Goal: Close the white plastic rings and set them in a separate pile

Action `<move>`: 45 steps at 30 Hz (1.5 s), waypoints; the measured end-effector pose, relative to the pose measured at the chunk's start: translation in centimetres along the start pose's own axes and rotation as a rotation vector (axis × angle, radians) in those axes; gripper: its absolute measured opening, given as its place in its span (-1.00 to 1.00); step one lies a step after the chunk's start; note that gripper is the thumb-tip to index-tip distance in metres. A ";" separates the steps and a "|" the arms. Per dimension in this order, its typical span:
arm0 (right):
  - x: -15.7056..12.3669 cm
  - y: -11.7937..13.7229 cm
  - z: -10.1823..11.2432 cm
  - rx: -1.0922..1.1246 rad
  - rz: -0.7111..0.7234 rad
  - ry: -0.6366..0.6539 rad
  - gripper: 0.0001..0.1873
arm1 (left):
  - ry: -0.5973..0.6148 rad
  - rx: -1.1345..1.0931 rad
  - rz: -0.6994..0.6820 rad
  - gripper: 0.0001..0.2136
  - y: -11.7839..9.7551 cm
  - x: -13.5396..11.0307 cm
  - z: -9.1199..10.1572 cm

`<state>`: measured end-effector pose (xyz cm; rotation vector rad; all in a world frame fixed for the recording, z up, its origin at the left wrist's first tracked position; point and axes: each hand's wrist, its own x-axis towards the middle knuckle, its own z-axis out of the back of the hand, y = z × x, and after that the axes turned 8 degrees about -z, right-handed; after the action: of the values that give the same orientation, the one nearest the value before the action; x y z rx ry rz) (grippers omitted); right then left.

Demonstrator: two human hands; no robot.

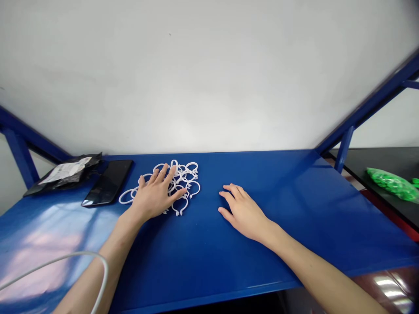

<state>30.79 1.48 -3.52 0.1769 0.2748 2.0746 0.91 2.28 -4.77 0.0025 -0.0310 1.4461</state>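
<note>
The white open rings (179, 175) lie in a loose, overlapping heap on the blue tabletop (203, 261), left of its middle and toward the back; several show a gap with small knobbed ends, and a few poke out past the left hand (153, 197). That hand lies palm down over the heap with its fingers spread, covering part of it; whether it presses on the rings or only hovers just above them cannot be told, and no ring is seen pinched between the fingers. Its forearm comes in from the lower left, with a pale cable (81, 253) arching across the view in front of it. The right hand (247, 213) is well apart from the left, over bare tabletop, palm down and holding nothing, its fingers loosely bent and the thumb set away from them; its forearm slants in from the lower right. Left of the rings lies a black phone (109, 183), and beside that a black plastic package (72, 173) with a white label, its contents hidden. Far right, a see-through bag (394, 185) with small green pieces inside rests on a dark surface (386, 159).
</note>
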 end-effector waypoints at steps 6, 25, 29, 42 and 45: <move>0.0 -0.1 0.0 0.020 0.004 -0.025 -0.52 | -0.037 -0.018 0.039 -0.09 0.3 -0.1 -0.1; -0.1 0.1 0.5 -0.013 0.027 -0.008 -0.48 | -0.449 -0.117 -0.445 -0.62 -2.6 -0.7 0.1; -0.1 0.1 0.5 -0.020 0.025 -0.010 -0.48 | -0.484 -0.106 -0.606 -0.81 -5.0 -1.5 -0.2; -0.3 0.1 0.5 -0.001 0.007 -0.012 -0.48 | -0.512 -0.078 -0.548 -0.75 -5.1 -1.8 -1.1; -0.3 0.1 0.6 0.001 0.002 0.000 -0.47 | -0.526 -0.018 -0.520 -0.75 -5.0 -1.8 -1.5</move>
<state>30.97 1.22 -2.91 0.1780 0.2753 2.0765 5.63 -0.14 -6.18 0.3525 -0.4430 0.8929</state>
